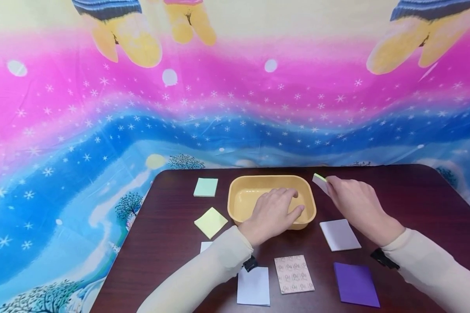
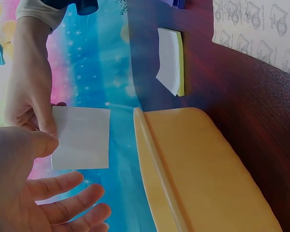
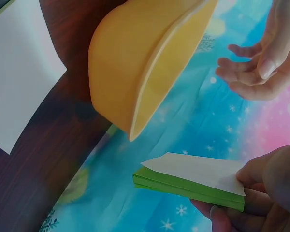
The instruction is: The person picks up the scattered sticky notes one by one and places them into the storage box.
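Right hand (image 1: 358, 200) pinches green pad (image 3: 183, 191) right of tub (image 1: 272, 178), best pinning its white sheet (image 3: 198, 169) firmly; left hand (image 1: 269, 213) near tub, empty, fingers loose

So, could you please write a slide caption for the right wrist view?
Right hand gripping a bright green, white-topped paper pad beside a rounded yellow basin, left hand empty.

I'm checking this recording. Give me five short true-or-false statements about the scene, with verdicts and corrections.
1. The right hand holds a green sticky-note pad. True.
2. The left hand holds the purple pad. False: it holds nothing, above the yellow container.
3. The pink patterned pad lies between a white pad and the purple pad. True.
4. The mint pad lies nearer the viewer than the pale yellow pad. False: it lies farther away.
5. The yellow container stands on a dark table. True.
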`<state>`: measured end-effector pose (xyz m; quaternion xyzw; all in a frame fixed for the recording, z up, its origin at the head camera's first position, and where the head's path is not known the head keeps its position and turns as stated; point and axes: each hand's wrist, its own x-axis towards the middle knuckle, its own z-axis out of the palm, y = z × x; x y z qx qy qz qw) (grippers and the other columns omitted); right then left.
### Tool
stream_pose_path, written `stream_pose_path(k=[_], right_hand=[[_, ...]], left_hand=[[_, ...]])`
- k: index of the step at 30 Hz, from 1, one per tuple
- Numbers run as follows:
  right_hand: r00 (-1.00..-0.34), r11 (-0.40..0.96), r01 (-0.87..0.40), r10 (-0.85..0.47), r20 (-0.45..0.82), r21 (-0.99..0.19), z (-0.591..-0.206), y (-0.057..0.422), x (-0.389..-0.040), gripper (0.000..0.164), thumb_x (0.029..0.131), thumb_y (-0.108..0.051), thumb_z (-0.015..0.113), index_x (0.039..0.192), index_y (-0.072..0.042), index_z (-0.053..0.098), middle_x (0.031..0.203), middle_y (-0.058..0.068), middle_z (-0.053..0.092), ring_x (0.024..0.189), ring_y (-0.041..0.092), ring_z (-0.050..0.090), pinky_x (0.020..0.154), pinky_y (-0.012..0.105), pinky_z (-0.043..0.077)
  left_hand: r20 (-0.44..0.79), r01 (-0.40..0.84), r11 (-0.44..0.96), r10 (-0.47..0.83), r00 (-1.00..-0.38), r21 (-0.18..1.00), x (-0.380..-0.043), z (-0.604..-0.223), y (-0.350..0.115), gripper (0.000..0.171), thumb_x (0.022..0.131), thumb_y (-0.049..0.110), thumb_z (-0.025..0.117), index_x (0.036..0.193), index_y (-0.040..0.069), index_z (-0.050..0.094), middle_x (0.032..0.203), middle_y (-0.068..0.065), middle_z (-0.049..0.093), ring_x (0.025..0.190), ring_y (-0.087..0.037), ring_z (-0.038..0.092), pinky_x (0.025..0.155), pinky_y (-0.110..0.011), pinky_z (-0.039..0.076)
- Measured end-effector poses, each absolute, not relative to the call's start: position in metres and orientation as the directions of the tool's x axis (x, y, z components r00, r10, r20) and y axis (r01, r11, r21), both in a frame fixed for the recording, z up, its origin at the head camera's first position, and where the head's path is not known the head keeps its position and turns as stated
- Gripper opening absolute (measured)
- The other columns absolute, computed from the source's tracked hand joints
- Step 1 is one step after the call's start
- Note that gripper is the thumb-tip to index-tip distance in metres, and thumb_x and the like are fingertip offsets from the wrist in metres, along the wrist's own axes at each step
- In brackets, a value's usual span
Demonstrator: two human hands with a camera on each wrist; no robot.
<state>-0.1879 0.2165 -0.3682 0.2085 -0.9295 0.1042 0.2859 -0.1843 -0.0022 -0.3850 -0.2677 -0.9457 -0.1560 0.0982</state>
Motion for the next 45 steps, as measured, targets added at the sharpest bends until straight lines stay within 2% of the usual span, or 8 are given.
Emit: stream_pose_path(k=[4, 18, 31, 45], right_hand=[[-0.745, 0.886, -0.457, -0.335, 0.577, -0.076, -0.369, 0.214, -0.186, 0.007, 0.088, -0.003, 0.068, 0.094, -0.001, 0.067, 0.055, 0.003, 0.057, 0.044, 0.017, 0.046, 0.039, 0.037, 0.035], [-0.733, 0.881, -0.464, -0.324, 0.599, -0.091, -0.37, 0.2, -0.182, 0.011, 0.087, -0.003, 0.071, 0.098, -0.001, 0.07, 0.06, 0.006, 0.064, 0.045, 0.017, 0.049, 0.04, 0.038, 0.038], [-0.775, 0.874, -0.46, -0.307, 0.553, -0.159, -0.367, 0.188, -0.182, 0.013, 0.091, -0.005, 0.069, 0.102, 0.0, 0.072, 0.065, 0.009, 0.067, 0.046, 0.014, 0.046, 0.043, 0.034, 0.038], [-0.819, 0.861, -0.452, -0.298, 0.491, -0.232, -0.374, 0.182, -0.191, 0.014, 0.094, -0.006, 0.067, 0.104, 0.001, 0.072, 0.063, 0.007, 0.063, 0.046, 0.01, 0.04, 0.045, 0.029, 0.035]], left_hand=[[0.271, 0.537, 0.807, 0.474, -0.838, 0.248, -0.185, -0.385, -0.004, 0.035, 0.099, 0.045, 0.058, 0.122, 0.019, 0.066, 0.109, 0.003, 0.073, 0.097, -0.014, 0.067, 0.076, -0.028, 0.054], [0.248, 0.512, 0.814, 0.454, -0.856, 0.274, -0.187, -0.386, -0.009, 0.036, 0.1, 0.046, 0.058, 0.123, 0.019, 0.065, 0.117, 0.002, 0.072, 0.102, -0.014, 0.067, 0.081, -0.031, 0.055], [0.258, 0.499, 0.821, 0.436, -0.862, 0.279, -0.189, -0.387, -0.015, 0.034, 0.1, 0.044, 0.059, 0.12, 0.019, 0.065, 0.115, 0.002, 0.073, 0.1, -0.015, 0.068, 0.079, -0.031, 0.055], [0.254, 0.49, 0.828, 0.429, -0.867, 0.274, -0.192, -0.389, -0.02, 0.035, 0.1, 0.046, 0.059, 0.12, 0.018, 0.065, 0.115, 0.002, 0.073, 0.103, -0.016, 0.068, 0.081, -0.033, 0.056]])
